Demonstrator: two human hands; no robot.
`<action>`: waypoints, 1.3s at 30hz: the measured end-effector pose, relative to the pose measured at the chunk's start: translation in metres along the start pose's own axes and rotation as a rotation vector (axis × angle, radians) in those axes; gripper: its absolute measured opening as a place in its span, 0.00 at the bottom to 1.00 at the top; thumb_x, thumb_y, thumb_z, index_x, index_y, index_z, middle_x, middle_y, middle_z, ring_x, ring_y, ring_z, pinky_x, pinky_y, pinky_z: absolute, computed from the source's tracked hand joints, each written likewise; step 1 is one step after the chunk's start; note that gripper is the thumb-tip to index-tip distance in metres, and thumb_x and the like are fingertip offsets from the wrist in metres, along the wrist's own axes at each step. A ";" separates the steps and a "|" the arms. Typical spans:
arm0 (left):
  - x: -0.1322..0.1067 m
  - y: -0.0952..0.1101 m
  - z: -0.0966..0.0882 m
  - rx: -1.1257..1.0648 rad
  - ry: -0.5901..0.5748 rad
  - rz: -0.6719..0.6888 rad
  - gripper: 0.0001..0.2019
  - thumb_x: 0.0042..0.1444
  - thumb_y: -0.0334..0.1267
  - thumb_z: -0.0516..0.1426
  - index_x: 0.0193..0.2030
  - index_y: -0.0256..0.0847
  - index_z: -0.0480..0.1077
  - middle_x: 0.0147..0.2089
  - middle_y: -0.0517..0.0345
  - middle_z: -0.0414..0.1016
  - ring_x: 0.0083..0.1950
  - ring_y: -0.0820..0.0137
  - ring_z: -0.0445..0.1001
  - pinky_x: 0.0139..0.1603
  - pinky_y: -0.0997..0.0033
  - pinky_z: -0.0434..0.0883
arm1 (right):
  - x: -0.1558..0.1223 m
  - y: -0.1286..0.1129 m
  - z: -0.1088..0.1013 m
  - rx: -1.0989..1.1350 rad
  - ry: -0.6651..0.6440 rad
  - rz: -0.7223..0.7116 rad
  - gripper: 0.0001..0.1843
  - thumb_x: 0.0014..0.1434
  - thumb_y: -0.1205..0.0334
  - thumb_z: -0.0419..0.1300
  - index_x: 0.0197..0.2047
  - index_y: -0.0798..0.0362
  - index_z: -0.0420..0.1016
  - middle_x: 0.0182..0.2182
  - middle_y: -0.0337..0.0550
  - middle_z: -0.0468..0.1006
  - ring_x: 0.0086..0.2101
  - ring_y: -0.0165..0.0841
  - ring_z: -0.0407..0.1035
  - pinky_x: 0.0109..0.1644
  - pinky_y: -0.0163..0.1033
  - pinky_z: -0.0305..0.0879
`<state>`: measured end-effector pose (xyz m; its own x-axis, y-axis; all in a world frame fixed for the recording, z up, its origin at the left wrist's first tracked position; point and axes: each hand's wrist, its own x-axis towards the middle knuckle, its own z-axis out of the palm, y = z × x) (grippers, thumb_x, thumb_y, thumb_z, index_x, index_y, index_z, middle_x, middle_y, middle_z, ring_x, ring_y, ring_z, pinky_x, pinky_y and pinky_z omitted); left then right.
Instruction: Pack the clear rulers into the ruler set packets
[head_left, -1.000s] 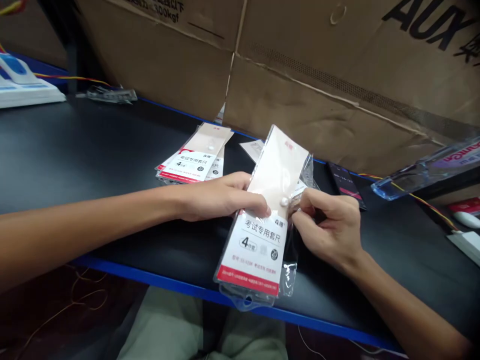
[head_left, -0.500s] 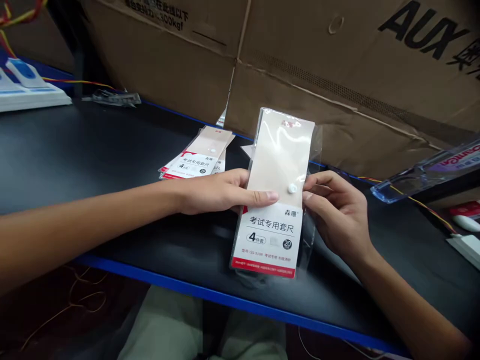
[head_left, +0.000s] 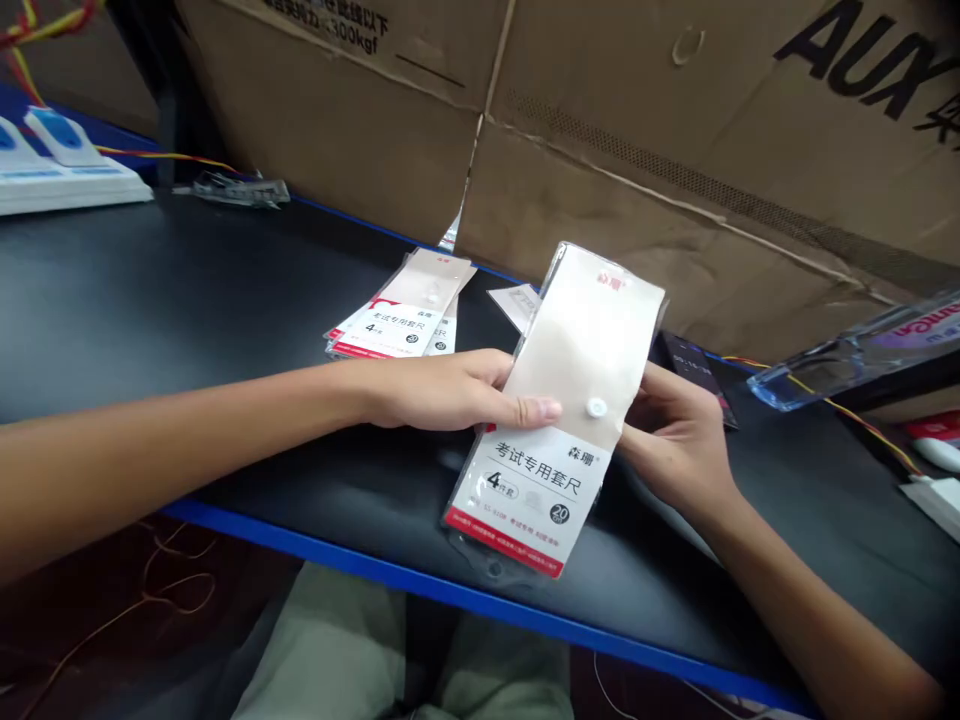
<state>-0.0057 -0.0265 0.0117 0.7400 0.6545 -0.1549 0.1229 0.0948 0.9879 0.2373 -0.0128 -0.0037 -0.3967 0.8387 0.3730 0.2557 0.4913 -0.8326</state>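
A ruler set packet (head_left: 574,360), a pale card with a white and red label in a clear plastic sleeve with a white snap button, is tilted above the table. My left hand (head_left: 465,392) grips its left edge, thumb flat on the front and fingers behind. At the right edge is my right hand (head_left: 679,430), curled with its fingertips hidden behind the packet, at its sleeve. Several similar packets (head_left: 401,315) lie in an overlapping pile to the left, beyond my left forearm.
A cardboard box wall (head_left: 600,180) stands along the back of the black table (head_left: 150,300). A phone (head_left: 697,370) lies behind my right hand, with a clear plastic bottle (head_left: 847,365) farther right. A white power strip (head_left: 75,185) sits at the far left.
The packet has tilted, its top leaning right and its lower end swinging left. My right hand's fingers have moved behind its edge. The phone has come into sight.
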 end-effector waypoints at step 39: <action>-0.012 0.020 -0.055 0.119 0.710 0.280 0.08 0.61 0.34 0.60 0.47 0.36 0.74 0.42 0.51 0.82 0.40 0.64 0.82 0.41 0.65 0.78 | 0.029 0.016 -0.033 0.106 0.306 0.432 0.03 0.52 0.63 0.65 0.29 0.52 0.76 0.32 0.40 0.79 0.25 0.28 0.74 0.27 0.32 0.71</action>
<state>-0.0482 0.0086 0.0338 0.1571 0.9703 0.1840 0.0935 -0.2001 0.9753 0.2589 0.0273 0.0076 0.0044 0.9971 0.0763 0.2423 0.0730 -0.9675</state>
